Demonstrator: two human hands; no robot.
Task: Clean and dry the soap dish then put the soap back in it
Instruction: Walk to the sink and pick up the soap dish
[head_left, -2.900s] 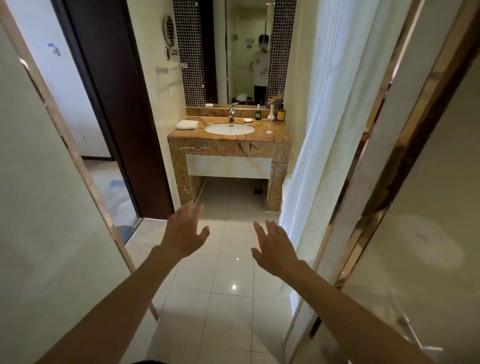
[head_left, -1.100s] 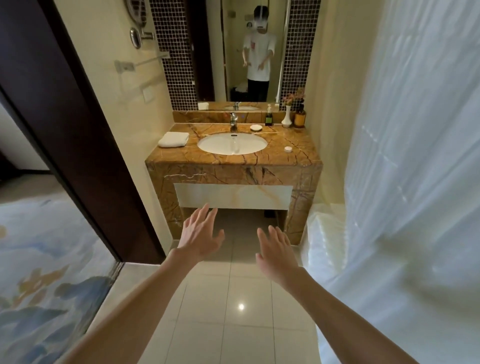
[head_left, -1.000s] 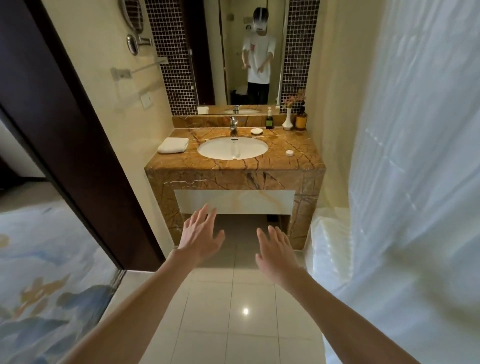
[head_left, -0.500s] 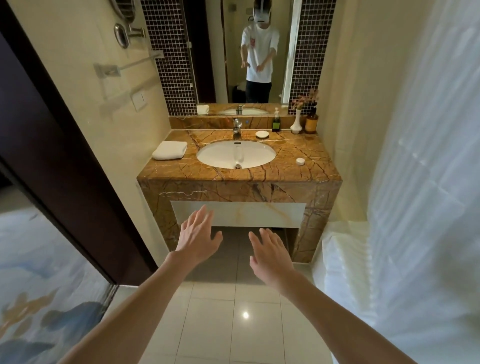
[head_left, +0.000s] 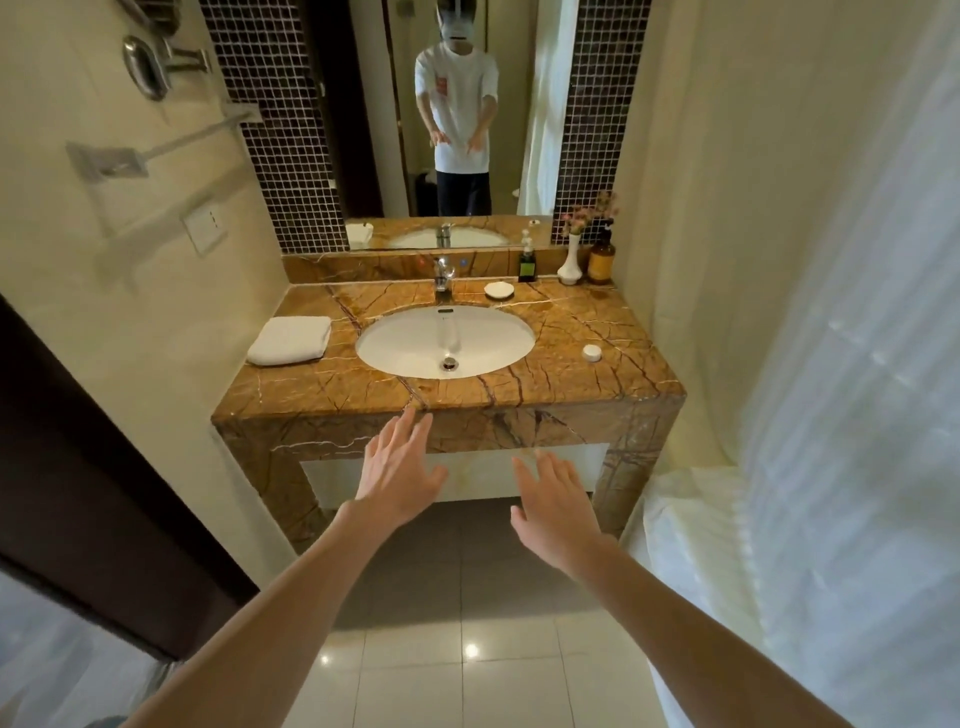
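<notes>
Both hands reach forward in the lower middle of the frame, empty, fingers spread and palms down. The left hand (head_left: 397, 470) is level with the front edge of the marble desk (head_left: 571, 379); the right hand (head_left: 556, 506) sits a little lower, in front of the pale panel beneath it. The soap dish (head_left: 499, 290), a small white oval, lies at the back of the desk, just right of the tap (head_left: 443, 278) and behind the white basin (head_left: 445, 340). Whether soap lies in it is too small to tell. A small round white object (head_left: 591, 353) rests right of the basin. A folded white towel (head_left: 290, 340) lies left of it.
</notes>
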